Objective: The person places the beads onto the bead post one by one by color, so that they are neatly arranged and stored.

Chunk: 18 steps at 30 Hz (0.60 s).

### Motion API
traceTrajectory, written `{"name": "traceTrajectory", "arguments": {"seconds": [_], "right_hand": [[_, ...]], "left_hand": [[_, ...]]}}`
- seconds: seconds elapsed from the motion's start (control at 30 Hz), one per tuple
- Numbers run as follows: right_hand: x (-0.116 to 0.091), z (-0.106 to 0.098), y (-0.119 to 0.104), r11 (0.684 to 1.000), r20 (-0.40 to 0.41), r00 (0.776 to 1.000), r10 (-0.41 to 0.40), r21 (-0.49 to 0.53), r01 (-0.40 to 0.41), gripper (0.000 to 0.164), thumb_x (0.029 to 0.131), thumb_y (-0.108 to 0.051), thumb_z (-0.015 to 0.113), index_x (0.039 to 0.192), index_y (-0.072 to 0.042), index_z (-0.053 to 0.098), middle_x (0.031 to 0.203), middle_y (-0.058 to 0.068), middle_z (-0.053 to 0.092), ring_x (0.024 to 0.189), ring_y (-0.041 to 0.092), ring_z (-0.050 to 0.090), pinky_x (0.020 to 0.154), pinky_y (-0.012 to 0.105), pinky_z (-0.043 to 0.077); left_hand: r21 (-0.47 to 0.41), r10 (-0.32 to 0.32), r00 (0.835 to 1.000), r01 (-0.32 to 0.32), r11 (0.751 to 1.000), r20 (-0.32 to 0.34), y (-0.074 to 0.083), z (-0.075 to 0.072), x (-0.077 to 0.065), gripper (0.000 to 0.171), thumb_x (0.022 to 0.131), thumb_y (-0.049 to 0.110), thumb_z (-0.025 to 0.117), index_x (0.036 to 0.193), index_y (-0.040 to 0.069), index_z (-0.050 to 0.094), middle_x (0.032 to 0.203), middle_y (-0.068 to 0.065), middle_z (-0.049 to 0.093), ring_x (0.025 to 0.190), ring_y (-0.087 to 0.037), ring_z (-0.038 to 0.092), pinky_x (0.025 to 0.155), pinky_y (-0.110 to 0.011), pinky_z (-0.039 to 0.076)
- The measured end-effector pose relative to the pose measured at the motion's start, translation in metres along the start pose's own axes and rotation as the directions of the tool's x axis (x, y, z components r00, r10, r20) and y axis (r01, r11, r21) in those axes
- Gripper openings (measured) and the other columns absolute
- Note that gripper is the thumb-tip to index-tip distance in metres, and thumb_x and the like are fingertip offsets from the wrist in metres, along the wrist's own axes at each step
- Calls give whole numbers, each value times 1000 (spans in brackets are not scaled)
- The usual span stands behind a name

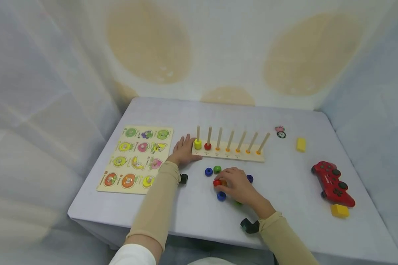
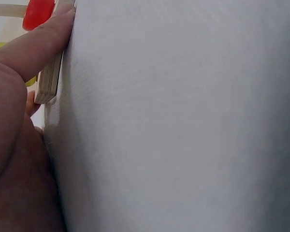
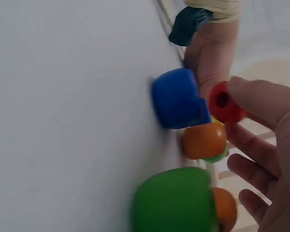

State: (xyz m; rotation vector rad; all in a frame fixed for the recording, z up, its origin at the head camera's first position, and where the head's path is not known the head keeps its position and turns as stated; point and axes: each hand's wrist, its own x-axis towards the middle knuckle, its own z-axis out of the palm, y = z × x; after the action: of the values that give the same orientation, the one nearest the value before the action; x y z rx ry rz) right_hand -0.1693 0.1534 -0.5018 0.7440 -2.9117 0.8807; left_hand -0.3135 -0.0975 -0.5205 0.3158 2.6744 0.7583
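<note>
Red bead [image 1: 217, 183] in right hand [image 1: 239, 185]
I pinch it in my fingertips; my left hand [image 1: 184, 151] clamps one pegboard [image 1: 232, 154] end.

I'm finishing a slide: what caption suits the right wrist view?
Right hand holds a round, holed red bead near a round blue bead on white cloth.

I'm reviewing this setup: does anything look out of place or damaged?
The red game controller, at the right of the table, seems odd sharing it with a peg rack and fruit puzzle. No damage shows.
</note>
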Motion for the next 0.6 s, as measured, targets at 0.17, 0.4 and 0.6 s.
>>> {"name": "traceTrajectory", "arguments": {"seconds": [0.17,0.4,0.6], "right_hand": [[19,-23,-3,985,-171,985,21,170,9,30,92,-16,77,121,-15,69,118,2,72,112,26,63,99,52,52],[81,-58,-16,984,-450,893,-13,151,90,50,90,-8,76,138,-10,61,123,12,70,114,35,58,104,58,36],[118,-57,-23,995,-394,917,63,99,-26,45,94,-18,74,137,-17,62,125,6,70,128,32,52,114,61,22]], "left_hand": [[22,-20,1000,20,1000,4,-1,0,3,97,90,55,71,164,25,17,174,-6,-7,161,-29,-13,131,-50,-6],[-1,-32,999,32,1000,7,-3,0,2,97,89,54,73,164,28,17,174,-5,-8,161,-27,-13,131,-49,-6],[-18,-22,1000,22,1000,-7,-5,7,4,97,88,55,74,164,27,20,174,-5,-5,161,-28,-11,131,-52,-4]]}}
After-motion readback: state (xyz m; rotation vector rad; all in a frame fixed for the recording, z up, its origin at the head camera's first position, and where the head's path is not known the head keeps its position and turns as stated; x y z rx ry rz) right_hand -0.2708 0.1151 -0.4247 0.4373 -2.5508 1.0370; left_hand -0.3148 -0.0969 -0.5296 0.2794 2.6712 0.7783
